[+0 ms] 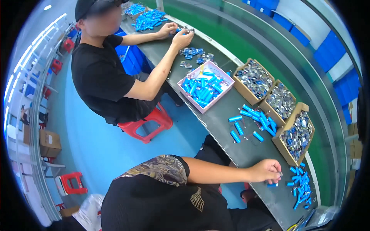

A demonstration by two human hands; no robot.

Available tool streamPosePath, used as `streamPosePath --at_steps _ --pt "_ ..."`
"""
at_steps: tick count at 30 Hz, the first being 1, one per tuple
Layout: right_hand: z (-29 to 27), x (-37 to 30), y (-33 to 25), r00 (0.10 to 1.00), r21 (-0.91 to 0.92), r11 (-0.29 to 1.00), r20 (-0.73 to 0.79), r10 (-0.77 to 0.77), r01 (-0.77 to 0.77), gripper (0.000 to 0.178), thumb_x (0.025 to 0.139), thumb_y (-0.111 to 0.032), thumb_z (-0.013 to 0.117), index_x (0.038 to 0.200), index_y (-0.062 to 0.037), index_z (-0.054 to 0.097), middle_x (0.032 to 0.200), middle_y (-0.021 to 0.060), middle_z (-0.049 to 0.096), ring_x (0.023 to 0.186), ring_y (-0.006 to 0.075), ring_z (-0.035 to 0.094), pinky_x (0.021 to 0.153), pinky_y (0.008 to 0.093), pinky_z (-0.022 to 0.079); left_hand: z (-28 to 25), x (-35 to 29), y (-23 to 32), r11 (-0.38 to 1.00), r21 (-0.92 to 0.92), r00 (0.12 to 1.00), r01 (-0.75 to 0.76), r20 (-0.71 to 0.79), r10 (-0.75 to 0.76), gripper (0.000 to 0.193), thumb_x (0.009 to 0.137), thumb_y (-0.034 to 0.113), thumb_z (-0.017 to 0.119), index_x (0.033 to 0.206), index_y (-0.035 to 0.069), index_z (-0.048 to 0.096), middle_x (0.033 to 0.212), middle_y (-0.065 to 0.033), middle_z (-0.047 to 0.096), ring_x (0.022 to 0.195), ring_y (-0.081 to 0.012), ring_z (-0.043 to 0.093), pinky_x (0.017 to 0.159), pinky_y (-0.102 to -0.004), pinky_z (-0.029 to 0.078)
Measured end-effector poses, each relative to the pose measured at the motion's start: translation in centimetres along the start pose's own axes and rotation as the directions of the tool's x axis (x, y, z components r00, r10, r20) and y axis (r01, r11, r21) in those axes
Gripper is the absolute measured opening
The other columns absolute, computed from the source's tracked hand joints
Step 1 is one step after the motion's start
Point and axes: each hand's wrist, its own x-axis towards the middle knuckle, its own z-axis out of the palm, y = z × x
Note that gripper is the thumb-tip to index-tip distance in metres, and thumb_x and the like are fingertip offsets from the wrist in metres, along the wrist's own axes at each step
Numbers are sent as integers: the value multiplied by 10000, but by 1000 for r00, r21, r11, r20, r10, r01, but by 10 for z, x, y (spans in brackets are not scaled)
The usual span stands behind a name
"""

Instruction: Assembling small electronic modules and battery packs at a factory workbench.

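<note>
My left hand [266,171] is over the dark workbench [246,154], its fingers closed in a pinch. A small silvery piece [280,174] shows at the fingertips; its exact kind is too small to make out. Just below the hand lies a blue cylindrical cell [273,185], partly covered by the fingers. Beyond it on the bench is a loose pile of small blue cells [301,184]. Farther up the bench lies a group of larger blue cells [258,119], some with thin wires. My right hand is out of view.
Three cardboard boxes [290,151] of small silvery parts line the bench beside the green conveyor [285,65]. A pink-white box [203,108] holds blue cells. A co-worker [104,73] handles small parts from a red stool [144,129]. Tools and a plastic bag [323,216] lie nearest.
</note>
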Motion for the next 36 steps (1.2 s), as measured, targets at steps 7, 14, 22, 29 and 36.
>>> streamPosePath --at_steps 7,14,22,29,36 --pt "-87 -60 -86 753 154 740 56 655 -655 441 977 -157 585 1363 43 512 1427 214 497 1331 319 472 1140 394 335 -8 -5 18 969 248 986 -25 -152 64 313 944 151 651 1191 -38 614 1033 -185 722 868 -215 714 727 -315 587" --pt "-92 39 -182 890 755 488 442 116 -439 125 949 10 588 1062 46 628 1004 98 654 910 146 663 808 280 539 19 4 18 942 313 978 121 -197 -60 205 955 127 620 1129 23 591 1108 -232 688 871 -219 721 764 -308 593" --pt "-49 86 -204 803 804 -50 595 40 -593 236 1024 -183 533 1157 -3 612 935 71 680 693 102 634 522 218 471 61 -25 0 916 395 951 65 -302 63 335 989 142 596 1268 -40 571 1218 -204 669 1039 -220 680 900 -322 549" --pt "-40 95 -195 891 904 -14 424 160 -428 183 1005 -132 564 1101 12 623 898 42 666 694 79 626 521 206 463 47 -24 -16 885 441 964 -152 -133 232 326 918 -51 656 1240 -58 603 1223 -170 654 1077 -190 659 897 -301 548" --pt "-32 101 -184 917 913 178 325 230 -368 146 939 -26 635 1063 50 638 882 45 692 749 41 633 638 200 516 27 -15 -17 747 625 961 -228 23 274 285 888 -97 670 1170 -83 633 1140 -114 616 986 -157 658 871 -281 560"
